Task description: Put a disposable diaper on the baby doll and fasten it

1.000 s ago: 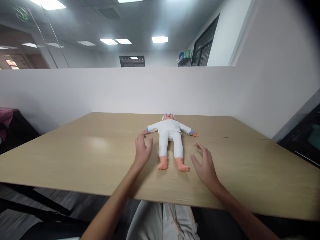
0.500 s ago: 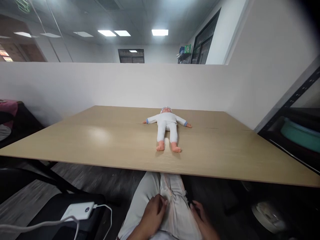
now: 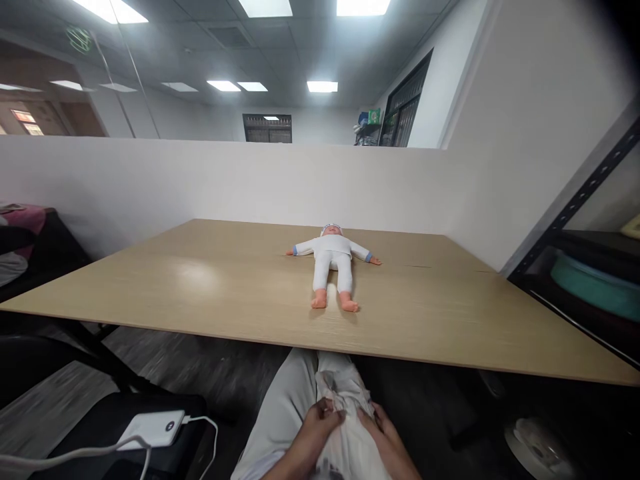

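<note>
With left hand [image 3: 316, 430] and right hand [image 3: 389, 437] both pinched on crumpled, thin, off-white cloth [image 3: 353, 440] at bottom centre of the frame, better to grip lightly and spread the folds evenly, well apart from the white-clothed, peach-footed baby doll [image 3: 333, 259] lying at centre.

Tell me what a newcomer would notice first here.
Probably the doll, on its back on the table, arms spread wide. Next, the left hand and right hand, holding pale fabric over the lap. At lower left, a white device sits on a black chair.
</note>
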`<action>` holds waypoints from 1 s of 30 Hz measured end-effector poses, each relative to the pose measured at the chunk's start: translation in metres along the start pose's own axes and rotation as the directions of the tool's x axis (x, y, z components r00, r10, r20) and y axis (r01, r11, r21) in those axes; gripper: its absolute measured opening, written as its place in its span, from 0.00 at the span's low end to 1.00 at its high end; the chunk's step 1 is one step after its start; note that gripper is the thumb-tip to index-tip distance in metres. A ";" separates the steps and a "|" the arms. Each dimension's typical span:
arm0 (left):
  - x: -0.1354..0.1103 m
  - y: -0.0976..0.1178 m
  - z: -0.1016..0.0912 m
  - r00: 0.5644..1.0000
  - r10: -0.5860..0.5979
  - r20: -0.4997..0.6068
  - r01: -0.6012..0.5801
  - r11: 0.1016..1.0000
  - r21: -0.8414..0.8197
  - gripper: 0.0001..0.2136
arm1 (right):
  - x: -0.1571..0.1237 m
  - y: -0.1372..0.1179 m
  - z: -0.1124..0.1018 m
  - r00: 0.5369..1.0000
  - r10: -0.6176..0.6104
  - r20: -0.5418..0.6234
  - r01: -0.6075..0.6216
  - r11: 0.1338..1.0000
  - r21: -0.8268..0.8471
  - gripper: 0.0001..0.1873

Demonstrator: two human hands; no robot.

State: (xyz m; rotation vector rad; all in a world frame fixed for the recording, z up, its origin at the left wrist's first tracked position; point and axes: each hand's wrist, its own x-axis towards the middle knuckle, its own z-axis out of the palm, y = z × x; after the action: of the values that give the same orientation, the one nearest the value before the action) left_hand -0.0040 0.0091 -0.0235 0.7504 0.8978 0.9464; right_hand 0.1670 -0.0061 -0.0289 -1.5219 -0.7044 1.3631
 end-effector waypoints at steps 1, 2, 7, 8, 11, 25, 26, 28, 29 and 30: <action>-0.014 0.009 0.007 0.998 0.070 -0.002 -0.070 0.997 -0.021 0.28 | -0.014 -0.006 -0.001 1.000 -0.018 0.002 0.018 1.000 0.024 0.51; -0.029 0.017 0.014 0.991 0.135 0.007 -0.135 0.991 -0.024 0.27 | -0.029 -0.013 -0.001 0.999 -0.037 -0.005 0.037 0.998 0.041 0.51; -0.090 0.055 0.031 0.941 0.338 -0.029 -0.323 0.919 0.224 0.24 | -0.090 -0.054 0.005 0.978 -0.207 -0.035 0.209 0.977 0.051 0.45; -0.095 0.061 0.032 0.931 0.363 -0.047 -0.341 0.906 0.249 0.23 | -0.095 -0.062 0.009 0.969 -0.247 -0.021 0.247 0.968 0.046 0.44; -0.093 0.075 0.031 0.905 0.413 -0.099 -0.374 0.885 0.276 0.23 | -0.096 -0.079 0.026 0.938 -0.345 0.013 0.345 0.938 0.013 0.39; -0.023 0.063 0.004 0.937 0.267 -0.227 -0.244 0.962 0.122 0.21 | -0.026 -0.049 0.037 0.868 -0.490 -0.081 0.455 0.849 -0.268 0.31; -0.020 0.060 0.004 0.937 0.258 -0.234 -0.238 0.965 0.111 0.22 | -0.021 -0.049 0.035 0.859 -0.503 -0.092 0.462 0.840 -0.286 0.30; -0.014 0.055 0.003 0.933 0.254 -0.255 -0.239 0.967 0.090 0.22 | -0.012 -0.053 0.029 0.834 -0.544 -0.090 0.493 0.808 -0.324 0.28; -0.012 0.054 0.003 0.928 0.258 -0.267 -0.244 0.966 0.085 0.22 | -0.007 -0.057 0.025 0.820 -0.567 -0.076 0.511 0.785 -0.349 0.27; -0.011 0.054 0.004 0.924 0.264 -0.277 -0.250 0.965 0.085 0.22 | -0.003 -0.061 0.022 0.808 -0.586 -0.055 0.525 0.760 -0.383 0.27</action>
State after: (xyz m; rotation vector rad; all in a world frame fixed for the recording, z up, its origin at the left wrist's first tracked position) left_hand -0.0228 0.0204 0.0268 0.7975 1.0954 1.2939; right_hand 0.1554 0.0213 0.0285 -1.5019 -1.2272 0.6603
